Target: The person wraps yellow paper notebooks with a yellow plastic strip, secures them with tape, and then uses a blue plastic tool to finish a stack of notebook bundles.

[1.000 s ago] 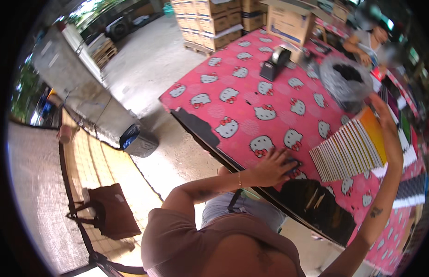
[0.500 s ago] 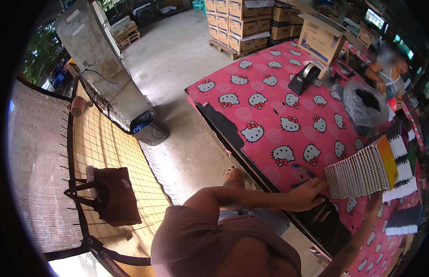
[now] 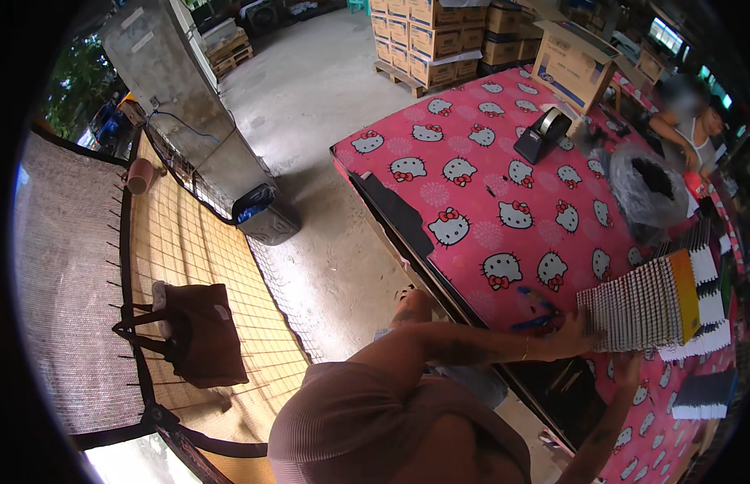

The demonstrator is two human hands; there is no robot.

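Note:
A stack of spiral-bound notebooks (image 3: 637, 305), with a yellow cover at its right end, rests on the pink table before me. My left hand (image 3: 575, 334) is at the stack's left end, its fingers closed against the bindings and slightly blurred. From below, my right hand (image 3: 627, 368) reaches the stack's near edge and grips there, its fingertips partly hidden by the notebooks. Just left of the stack lies a blue-handled tool (image 3: 538, 310), too blurred to name.
More notebooks (image 3: 704, 401) lie at the right. Beyond are a plastic bag (image 3: 645, 189), a black tape dispenser (image 3: 543, 135) and a carton (image 3: 572, 68). A person (image 3: 689, 137) sits across the table. A bin (image 3: 268, 216) and a hanging dark bag (image 3: 205, 335) are leftward.
My left hand has moved right, from beside the blue-handled tool onto the stack's left end. My right hand has shifted left along the near edge. The view has turned slightly.

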